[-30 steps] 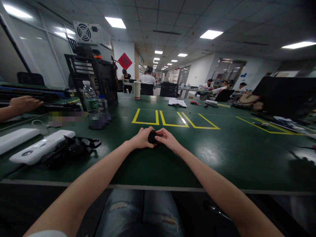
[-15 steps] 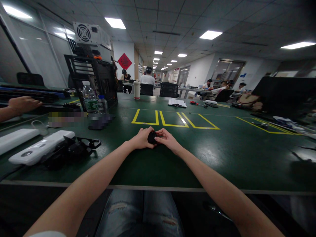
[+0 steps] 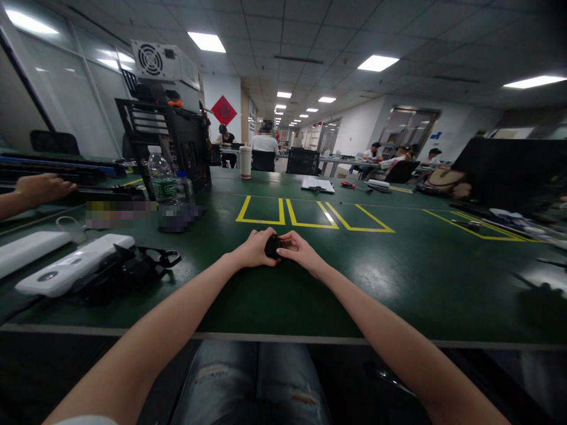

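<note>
A small black round object point(image 3: 272, 247) is held between my two hands, low over the green table point(image 3: 310, 295); its exact kind is too dark and small to make out. My left hand point(image 3: 257, 248) wraps its thumb and fingers around the object's left side. From the other side, my right hand point(image 3: 297, 251) pinches the object's right edge with thumb and fingertips. Just beyond my hands, yellow tape outlines point(image 3: 261, 223) mark the tabletop.
To the left lie a white device point(image 3: 75, 265) and black straps point(image 3: 133, 262). Behind them stand water bottles point(image 3: 162, 177) and an open computer case point(image 3: 177, 136). A co-worker's hand point(image 3: 46, 188) is at far left. A clipboard point(image 3: 318, 185), screwdriver point(image 3: 354, 186) and white cup point(image 3: 245, 162) are farther back.
My hands stay in nearly the same place on the black object, with only a slight shift of the right fingers. A dark shadow at the far right of the table has changed shape.
</note>
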A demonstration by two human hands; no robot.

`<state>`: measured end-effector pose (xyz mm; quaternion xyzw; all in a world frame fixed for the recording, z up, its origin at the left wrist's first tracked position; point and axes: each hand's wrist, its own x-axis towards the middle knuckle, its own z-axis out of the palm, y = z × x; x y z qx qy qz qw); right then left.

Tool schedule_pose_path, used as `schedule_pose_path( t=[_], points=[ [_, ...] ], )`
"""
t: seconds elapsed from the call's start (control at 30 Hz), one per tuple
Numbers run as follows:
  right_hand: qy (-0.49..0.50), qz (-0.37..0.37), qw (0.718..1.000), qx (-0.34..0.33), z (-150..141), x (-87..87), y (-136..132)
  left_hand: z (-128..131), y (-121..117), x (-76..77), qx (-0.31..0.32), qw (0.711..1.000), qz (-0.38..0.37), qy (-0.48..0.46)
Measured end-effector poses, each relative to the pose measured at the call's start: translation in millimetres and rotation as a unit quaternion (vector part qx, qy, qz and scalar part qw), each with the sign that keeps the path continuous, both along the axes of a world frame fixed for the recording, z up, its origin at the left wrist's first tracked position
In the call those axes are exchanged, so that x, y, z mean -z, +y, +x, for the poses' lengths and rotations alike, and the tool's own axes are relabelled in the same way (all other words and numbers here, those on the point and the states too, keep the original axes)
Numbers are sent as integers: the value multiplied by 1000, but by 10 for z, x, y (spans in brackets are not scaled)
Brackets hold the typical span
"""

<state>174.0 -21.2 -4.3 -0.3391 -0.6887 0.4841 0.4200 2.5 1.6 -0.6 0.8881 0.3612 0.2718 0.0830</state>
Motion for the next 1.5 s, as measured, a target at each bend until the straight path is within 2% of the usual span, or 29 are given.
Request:
schedule_pose_path(
  t=[0.27, 0.53, 0.9, 1.17, 1.3, 1.5],
  points=[
    [-31, -14, 999, 32, 3, 60, 58, -18, 10, 5, 15, 1000, 19, 6],
    [-1, 0, 1000, -7, 2, 45, 38, -14, 27, 29, 13, 1000, 18, 2],
    [-29, -22, 999, 40, -17, 80, 79, -1, 26, 23, 14, 1000, 26, 2],
    [2, 19, 1000, -3, -7, 10, 13, -14, 12, -5, 19, 1000, 5, 1],
    [-1, 9, 1000, 8, -18, -9, 2, -31, 12, -11, 24, 1000, -5, 1],
    [-36, -22, 999, 31, 5, 65, 64, -31, 10, -9, 13, 1000, -12, 2]
  ],
)
